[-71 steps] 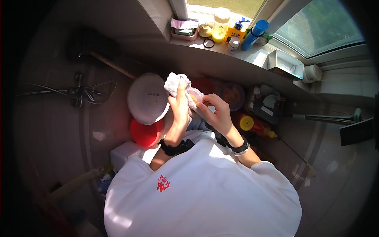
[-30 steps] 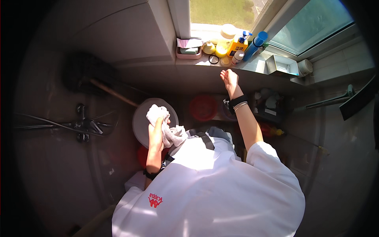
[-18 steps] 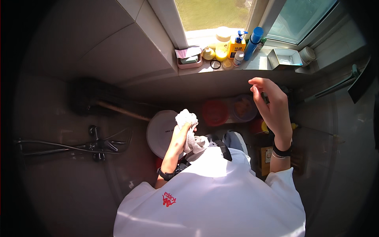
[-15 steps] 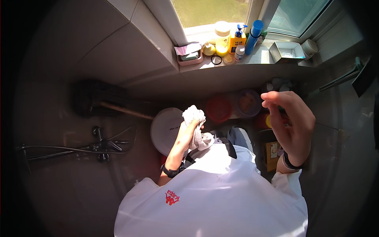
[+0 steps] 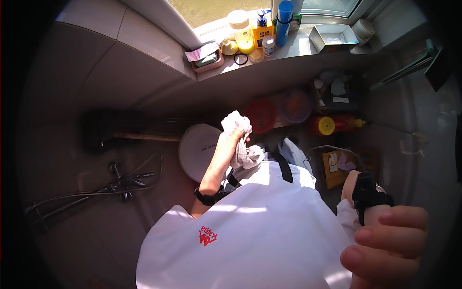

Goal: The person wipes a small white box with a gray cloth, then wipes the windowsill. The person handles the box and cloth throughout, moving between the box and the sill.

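Observation:
My left hand (image 5: 236,137) is closed around a bunched, pale grey-white cloth (image 5: 248,156). Part of the cloth sticks up above the fist in the sunlight, and the rest hangs down beside it, close to my white shirt (image 5: 260,216). Behind that forearm is a round white lid or tub top (image 5: 196,150). Raised close to the camera at the lower right is my right hand (image 5: 390,243), its fingers bent and apart, with nothing visible in them. A black band (image 5: 368,195) circles that wrist.
On the window sill stand a yellow pump bottle (image 5: 263,32), a blue cylinder (image 5: 284,24), a soap box (image 5: 208,58) and an open box (image 5: 334,37). Below are a red basin (image 5: 260,114) and a red bottle with yellow cap (image 5: 326,125). A shower tap (image 5: 122,182) is at left.
My right hand has swung from the upper right down toward the camera at the lower right. The left hand keeps its hold on the cloth. The view has shifted slightly.

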A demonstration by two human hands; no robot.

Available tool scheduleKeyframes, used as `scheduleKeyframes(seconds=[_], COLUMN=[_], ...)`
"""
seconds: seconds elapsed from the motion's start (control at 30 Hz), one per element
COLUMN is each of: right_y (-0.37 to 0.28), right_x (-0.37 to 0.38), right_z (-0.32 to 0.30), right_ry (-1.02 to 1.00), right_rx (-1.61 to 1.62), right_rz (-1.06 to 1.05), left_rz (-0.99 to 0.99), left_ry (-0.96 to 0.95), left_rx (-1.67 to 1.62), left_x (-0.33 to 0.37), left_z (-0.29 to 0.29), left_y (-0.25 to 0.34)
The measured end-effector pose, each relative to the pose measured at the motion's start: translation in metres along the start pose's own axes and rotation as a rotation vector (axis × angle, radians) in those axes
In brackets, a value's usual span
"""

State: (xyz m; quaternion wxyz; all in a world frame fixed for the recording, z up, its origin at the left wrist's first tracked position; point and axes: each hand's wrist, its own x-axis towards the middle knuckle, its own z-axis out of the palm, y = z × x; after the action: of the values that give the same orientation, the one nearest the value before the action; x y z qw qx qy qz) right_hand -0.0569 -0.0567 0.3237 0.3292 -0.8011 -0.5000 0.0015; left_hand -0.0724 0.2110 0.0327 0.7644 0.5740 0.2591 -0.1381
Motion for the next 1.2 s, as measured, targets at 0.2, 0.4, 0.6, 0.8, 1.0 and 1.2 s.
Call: scheduleKeyframes(seconds=[0.2, 0.4, 0.6, 0.8, 1.0, 1.2], right_y=[0.009, 0.033, 0.149, 0.212, 0.246, 0.272], right_x=[-0.016, -0.027, -0.025, -0.035, -0.042, -0.037], right_z=[-0.03, -0.02, 0.047, 0.124, 0.148, 0.135], right_ry=[-0.067, 0.154, 0.178, -0.017, -0.015, 0.193], right_rx=[-0.077, -0.108, 0.131, 0.326, 0.828, 1.198], right_rz=[0.054, 0.071, 0.22, 0.333, 0.406, 0.5], left_rz=[-0.011, 0.025, 0.099, 0.231, 0.418, 0.227], left_ry=[-0.037, -0.104, -0.46, -0.57, -0.502, -0.021], left_rx=[0.0, -0.051, -0.458, -0.574, -0.471, 0.019], left_x=[0.005, 0.016, 0.021, 0.021, 0.041, 0.069], left_z=[0.027, 0.052, 0.079, 0.112, 0.117, 0.092], left_y=[0.007, 0.01, 0.029, 0.048, 0.051, 0.04])
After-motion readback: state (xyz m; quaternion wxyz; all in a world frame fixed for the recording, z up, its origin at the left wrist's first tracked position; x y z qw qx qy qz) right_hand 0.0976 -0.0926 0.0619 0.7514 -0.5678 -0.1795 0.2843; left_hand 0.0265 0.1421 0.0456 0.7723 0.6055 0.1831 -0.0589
